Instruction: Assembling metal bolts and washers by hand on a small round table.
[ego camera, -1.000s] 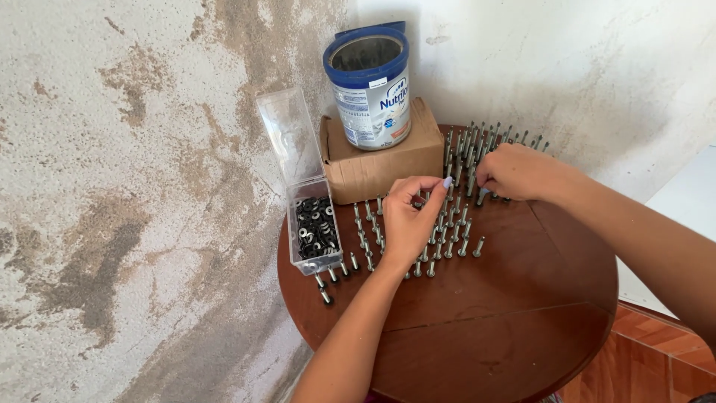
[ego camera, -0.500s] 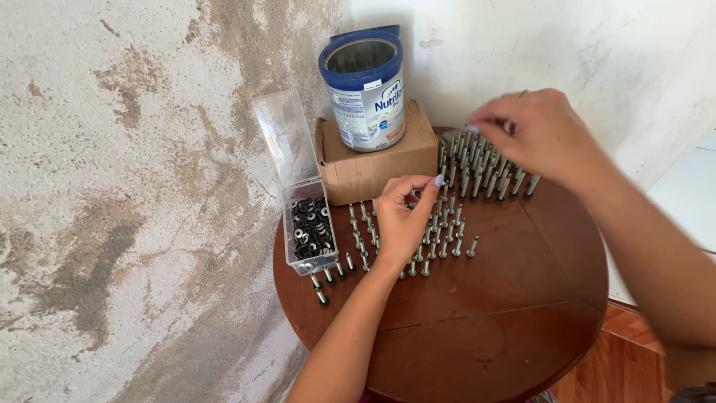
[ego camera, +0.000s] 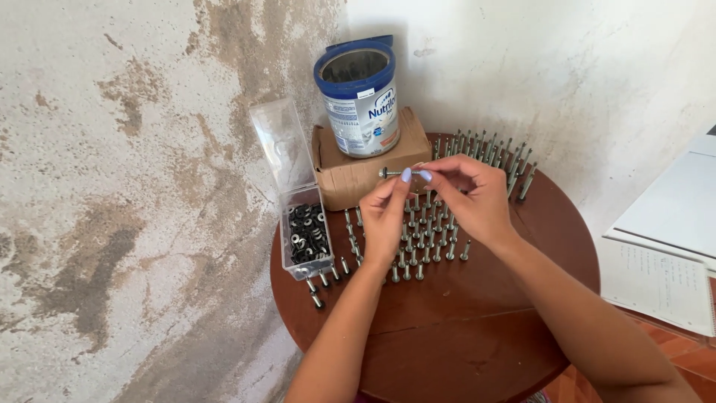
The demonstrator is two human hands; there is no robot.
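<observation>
Hands together above the round brown worktop (ego camera: pixel 477 328), both pinched on one screw (ego camera: pixel 393 172): left hand (ego camera: pixel 385 216) and right hand (ego camera: pixel 468 198) meeting fingertip to fingertip, screw held level between them with its head poking out toward the left, over the cardboard box (ego camera: pixel 350 179). Just left of the left hand, a clear plastic case (ego camera: pixel 306 231) with its lid tipped up and back, bottom half filled with small black washers (ego camera: pixel 307 235). Beyond the hands, on top of the cardboard box, a blue-rimmed silver tin (ego camera: pixel 361 101), open; dark inside, contents impossible to make out. Under and around both hands, rows of screws standing upright on their heads (ego camera: pixel 425 246), some hidden by the fingers and wrists; another upright batch (ego camera: pixel 492 153) past the right hand near the far edge. A few screws lying loose (ego camera: pixel 317 295) just below the case. Whether a washer already sits on the held screw: cannot tell, covered by the fingertips. Forearms cut off at the lower edge. Worktop set against a rough, stained plaster wall (ego camera: pixel 127 186); off to the right of the right hand, a white notebook or papers (ego camera: pixel 660 276), partly out of frame, over a reddish tiled floor (ego camera: pixel 686 351).
</observation>
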